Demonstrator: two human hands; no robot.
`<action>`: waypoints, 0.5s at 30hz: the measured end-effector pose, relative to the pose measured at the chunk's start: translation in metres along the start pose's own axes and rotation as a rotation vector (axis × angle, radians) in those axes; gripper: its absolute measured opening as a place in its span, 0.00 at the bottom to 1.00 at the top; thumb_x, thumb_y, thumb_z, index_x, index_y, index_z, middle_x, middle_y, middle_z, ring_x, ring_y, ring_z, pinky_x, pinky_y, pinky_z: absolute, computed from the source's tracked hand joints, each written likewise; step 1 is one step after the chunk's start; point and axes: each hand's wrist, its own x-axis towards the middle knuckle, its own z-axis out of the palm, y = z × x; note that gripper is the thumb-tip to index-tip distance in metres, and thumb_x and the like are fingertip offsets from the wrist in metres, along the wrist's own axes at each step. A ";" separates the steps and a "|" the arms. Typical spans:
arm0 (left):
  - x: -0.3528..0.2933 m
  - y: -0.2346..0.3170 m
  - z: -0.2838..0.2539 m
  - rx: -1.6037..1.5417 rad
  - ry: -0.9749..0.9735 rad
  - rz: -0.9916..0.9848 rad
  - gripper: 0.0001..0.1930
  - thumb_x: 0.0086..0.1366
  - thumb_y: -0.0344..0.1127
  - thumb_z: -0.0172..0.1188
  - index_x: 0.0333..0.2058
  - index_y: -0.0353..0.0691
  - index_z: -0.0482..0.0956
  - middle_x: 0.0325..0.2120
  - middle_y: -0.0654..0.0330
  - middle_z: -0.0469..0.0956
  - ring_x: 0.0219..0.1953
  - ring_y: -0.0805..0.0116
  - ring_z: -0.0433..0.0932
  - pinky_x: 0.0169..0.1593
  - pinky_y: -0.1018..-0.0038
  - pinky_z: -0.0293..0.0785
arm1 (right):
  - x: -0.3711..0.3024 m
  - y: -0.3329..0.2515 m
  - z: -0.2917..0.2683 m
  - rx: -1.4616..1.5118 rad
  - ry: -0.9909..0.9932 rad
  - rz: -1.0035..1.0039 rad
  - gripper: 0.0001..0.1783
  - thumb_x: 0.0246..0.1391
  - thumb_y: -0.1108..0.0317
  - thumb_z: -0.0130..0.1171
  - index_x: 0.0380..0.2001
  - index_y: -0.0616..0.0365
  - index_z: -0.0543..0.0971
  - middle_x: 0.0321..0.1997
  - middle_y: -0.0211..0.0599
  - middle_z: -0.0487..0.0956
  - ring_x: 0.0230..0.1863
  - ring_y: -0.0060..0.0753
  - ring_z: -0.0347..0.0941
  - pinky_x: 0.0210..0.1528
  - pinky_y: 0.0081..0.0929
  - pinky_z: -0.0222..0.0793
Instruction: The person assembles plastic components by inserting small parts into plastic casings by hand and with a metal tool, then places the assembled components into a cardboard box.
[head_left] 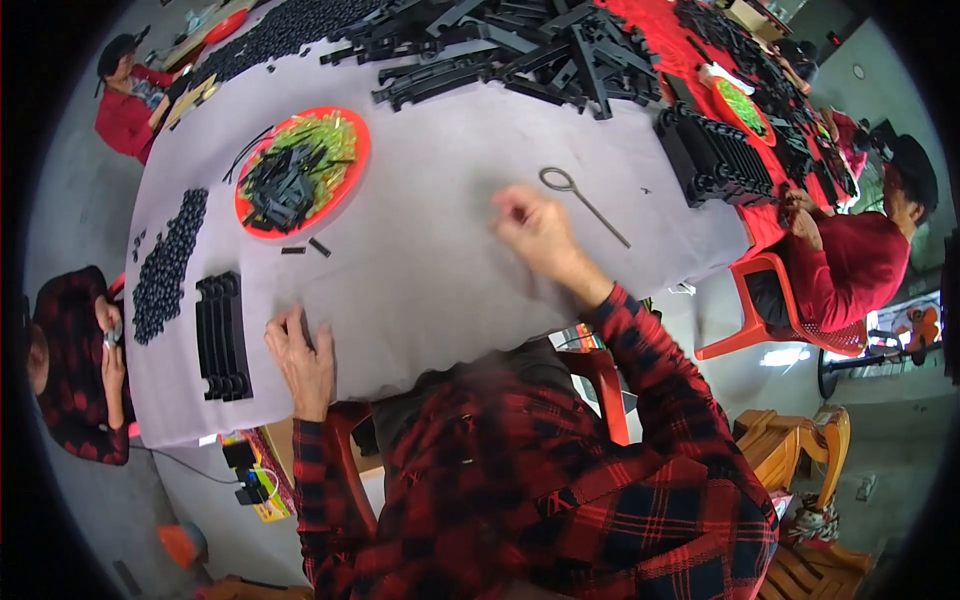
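My left hand (300,352) lies on the pale tablecloth with its fingers stretched out, holding nothing. Beside it, to the left, stands a row of long black plastic pieces (222,337) with rounded ends. My right hand (540,238) is over the middle of the table, its fingers curled and blurred by motion; whether anything is in them I cannot make out. A thin metal rod with a ring handle (592,210) lies just to its right, apart from the hand. Two small black strips (293,250) rest between my left hand and a red plate (361,150).
Clear and yellow-green small parts (335,135) and black pieces (285,188) fill the plate. Small black round parts (170,265) lie at left; long black pieces (540,50) are heaped at the back. A black stack (712,155) stands right. Several people sit around.
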 end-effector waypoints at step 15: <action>-0.001 0.004 0.001 0.071 -0.017 0.005 0.22 0.61 0.33 0.64 0.53 0.31 0.75 0.48 0.44 0.71 0.53 0.44 0.69 0.58 0.53 0.65 | 0.167 0.176 -0.157 -0.622 0.380 0.387 0.38 0.49 0.49 0.70 0.58 0.62 0.73 0.50 0.55 0.82 0.53 0.59 0.77 0.58 0.45 0.72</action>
